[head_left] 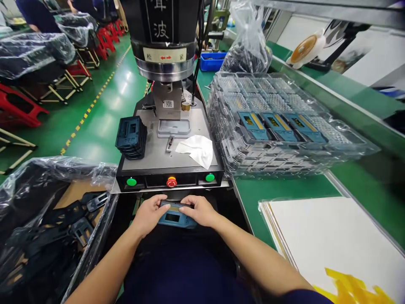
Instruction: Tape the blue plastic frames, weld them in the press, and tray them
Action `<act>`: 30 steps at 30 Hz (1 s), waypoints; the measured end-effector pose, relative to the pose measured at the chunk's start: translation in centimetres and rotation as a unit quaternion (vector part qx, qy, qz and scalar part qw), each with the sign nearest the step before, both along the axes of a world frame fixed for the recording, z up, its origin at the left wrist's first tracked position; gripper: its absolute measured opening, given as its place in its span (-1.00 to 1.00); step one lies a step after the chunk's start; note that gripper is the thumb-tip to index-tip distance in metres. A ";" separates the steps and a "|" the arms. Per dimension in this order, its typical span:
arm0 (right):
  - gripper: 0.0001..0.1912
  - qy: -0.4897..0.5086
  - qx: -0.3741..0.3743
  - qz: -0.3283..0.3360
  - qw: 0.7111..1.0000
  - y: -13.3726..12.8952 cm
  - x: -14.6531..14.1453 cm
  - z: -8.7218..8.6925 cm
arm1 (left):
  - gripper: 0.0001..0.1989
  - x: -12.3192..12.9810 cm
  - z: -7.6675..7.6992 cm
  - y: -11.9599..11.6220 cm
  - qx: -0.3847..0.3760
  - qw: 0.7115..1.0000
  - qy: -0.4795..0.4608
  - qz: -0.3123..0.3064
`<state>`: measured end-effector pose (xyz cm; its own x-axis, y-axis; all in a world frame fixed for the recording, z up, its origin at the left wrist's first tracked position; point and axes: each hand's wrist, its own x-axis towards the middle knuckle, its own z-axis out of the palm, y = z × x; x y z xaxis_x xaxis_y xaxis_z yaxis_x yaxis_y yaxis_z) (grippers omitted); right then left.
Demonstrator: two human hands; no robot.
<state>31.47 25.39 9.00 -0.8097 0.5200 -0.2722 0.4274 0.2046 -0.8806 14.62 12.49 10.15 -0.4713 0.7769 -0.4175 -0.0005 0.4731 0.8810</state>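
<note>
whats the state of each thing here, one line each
Blue panel: held at both ends
Left hand: gripping its left end
Right hand: gripping its right end
Dark panels: stacked on machine base
White cloth: crumpled, on the base
Clear trays: stacked, three panels on top
Plastic-lined box: open, dark parts jumbled inside
Red button: pressed or not, unclear
White sheets: piled flat, yellow strips on top

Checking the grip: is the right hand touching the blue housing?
Touching: the head view shows the right hand holding the blue housing, thumb on top.

Blue plastic housing [182, 220], dark rectangular window [172, 218], tan strip [174, 208]; held between left hand [149, 215] and right hand [200, 210].
</note>
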 end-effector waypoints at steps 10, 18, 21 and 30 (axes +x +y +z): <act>-0.78 0.021 -0.006 -0.018 1.000 -0.9 -0.1 -1.2 | -0.50 0.8 -0.9 -0.2 -0.036 0.991 0.132 -0.009; -0.67 0.129 -0.297 -0.135 0.937 -2.9 -0.6 -2.9 | -0.17 3.0 0.0 0.0 -0.021 0.919 0.388 -0.069; -0.60 0.118 -0.340 -0.152 0.921 -2.9 -0.7 -2.8 | -0.44 1.9 0.1 -0.1 -0.046 0.939 0.335 -0.069; -0.53 0.120 -0.382 -0.148 0.904 -2.8 -0.9 -2.4 | -0.44 0.0 0.2 -0.8 -0.004 0.998 0.008 0.057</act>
<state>30.57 22.62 6.64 -0.7494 0.4572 -0.4790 0.1426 -0.5950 -0.7910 14.67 11.67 10.33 -0.5637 0.7141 -0.4150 -0.0413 0.4774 0.8777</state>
